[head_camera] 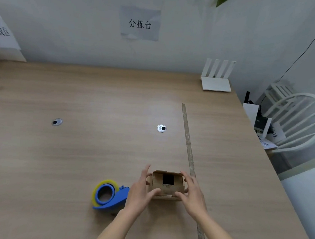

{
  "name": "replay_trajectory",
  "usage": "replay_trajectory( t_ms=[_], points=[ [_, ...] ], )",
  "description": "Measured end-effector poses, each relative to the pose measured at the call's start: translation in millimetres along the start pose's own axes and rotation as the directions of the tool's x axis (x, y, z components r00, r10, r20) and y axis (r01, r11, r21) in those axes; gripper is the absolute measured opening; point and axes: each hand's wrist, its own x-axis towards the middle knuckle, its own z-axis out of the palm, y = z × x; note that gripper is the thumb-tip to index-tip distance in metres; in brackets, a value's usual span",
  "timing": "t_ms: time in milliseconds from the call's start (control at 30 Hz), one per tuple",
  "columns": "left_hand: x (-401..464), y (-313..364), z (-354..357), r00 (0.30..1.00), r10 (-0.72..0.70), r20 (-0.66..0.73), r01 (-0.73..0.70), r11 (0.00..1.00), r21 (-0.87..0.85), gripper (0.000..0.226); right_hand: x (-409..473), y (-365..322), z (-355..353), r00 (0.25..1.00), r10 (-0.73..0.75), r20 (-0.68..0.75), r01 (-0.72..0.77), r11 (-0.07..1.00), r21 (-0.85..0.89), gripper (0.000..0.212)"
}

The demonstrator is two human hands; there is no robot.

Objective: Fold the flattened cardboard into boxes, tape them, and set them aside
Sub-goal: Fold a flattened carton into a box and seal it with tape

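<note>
Both hands, left hand (139,189) and right hand (191,193), grasp a folded, seemingly untaped box (166,184) beside the tape dispenser (109,196); taping remains.

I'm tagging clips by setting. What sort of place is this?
Probably a small office or workroom set up as a packing station: a wooden table with a tape dispenser and a small cardboard box, a paper sign on the wall, and a white router.
</note>
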Motion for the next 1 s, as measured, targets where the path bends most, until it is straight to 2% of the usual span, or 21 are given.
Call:
replay_trajectory(
  t_ms=[33,133,267,400,667,800,933,1000],
  points=[
    [1.7,0.2,-0.1,0.999,0.030,0.020,-0.031,0.999,0.031,0.088,1.5,2.1,0.7,1.000,-0.005,-0.010,0.005,1.000,-0.006,0.069],
    [6.3,-0.6,-3.2,0.995,0.080,0.053,-0.086,0.989,0.121,0.055,4.5,5.9,6.1,1.000,-0.021,0.001,0.021,0.999,-0.027,0.048],
    [-0.8,-20.7,-5.1,1.000,0.003,0.018,-0.005,0.994,0.113,0.028,2.9,2.7,25.3,0.996,-0.065,0.061,0.066,0.997,-0.026,0.046],
    [-5.0,-27.3,-0.6,1.000,0.026,-0.017,-0.021,0.973,0.230,0.029,3.5,3.5,36.8,0.996,-0.070,0.056,0.070,0.997,0.014,0.047],
    [-3.3,-23.6,-0.4,0.997,0.012,-0.071,0.011,0.951,0.309,0.033,4.1,6.2,44.4,0.999,-0.034,0.028,0.033,0.998,0.052,0.045],
    [-5.6,-22.4,2.2,0.997,0.006,-0.073,0.019,0.942,0.335,0.038,6.4,-1.1,49.4,0.996,0.025,-0.081,-0.019,0.997,0.073,0.031],
    [-3.8,-22.5,0.6,0.997,0.022,-0.078,0.009,0.926,0.379,0.036,8.0,-8.8,53.5,0.989,0.071,-0.132,-0.066,0.997,0.041,0.022],
    [-7.7,-29.3,-5.1,0.993,0.045,-0.112,0.003,0.918,0.397,0.047,8.5,-9.9,53.4,0.989,0.072,-0.133,-0.067,0.997,0.046,0.022]
  ],
)
